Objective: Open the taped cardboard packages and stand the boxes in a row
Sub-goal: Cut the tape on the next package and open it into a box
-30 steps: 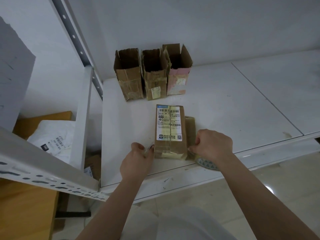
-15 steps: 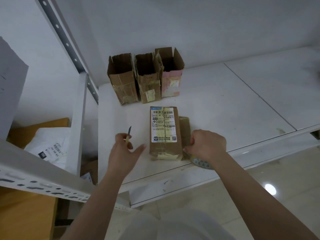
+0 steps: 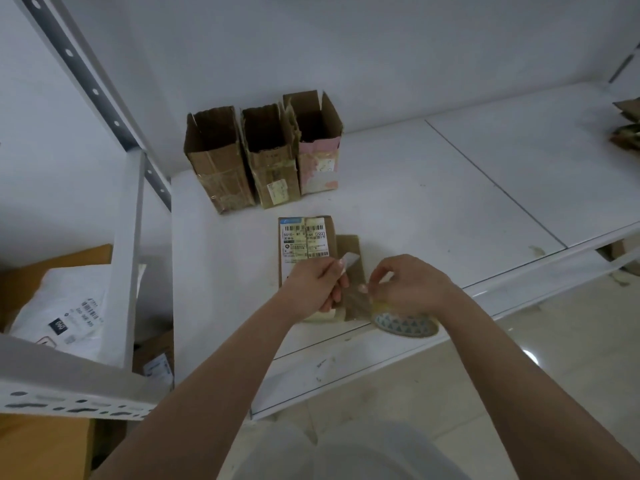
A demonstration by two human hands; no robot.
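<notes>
On head cam, near the front edge of the white shelf (image 3: 415,216), I am seeing the taped package (image 3: 304,244) lying flat, label side up, with a second, thinner brown pkg (image 3: 349,247) lying just beside it on its right.

L hand (image 3: 311,289) is hovering over the near half of the taped package, fingers curled and pinching a small blade (image 3: 350,263) whose pale tip is pointing up and away from me. I cannot tell if the tip is touching the cardboard.

R hand (image 3: 408,285) is sitting at the near end of the thinner pkg, thumb and forefinger pinching a strip of clear tape (image 3: 356,299) that is stretching across toward the L hand. Remaining R fingers are curled loosely.

Under the R wrist, a roll with a blue-white triangle pattern (image 3: 405,325) is lying on the shelf lip.

Toward the back wall, three opened boxes are standing upright side by side, touching, flaps up: left box (image 3: 221,168), middle box (image 3: 273,164), and right box with pink tape (image 3: 318,150). They are sitting well apart from the taped package.

Left of the shelf, behind the slotted upright (image 3: 128,258), a white mailer bag (image 3: 59,306) is resting on brown cartons. At far right, the edge of more cardboard (image 3: 628,126) is showing; detail is too cropped to ID.
</notes>
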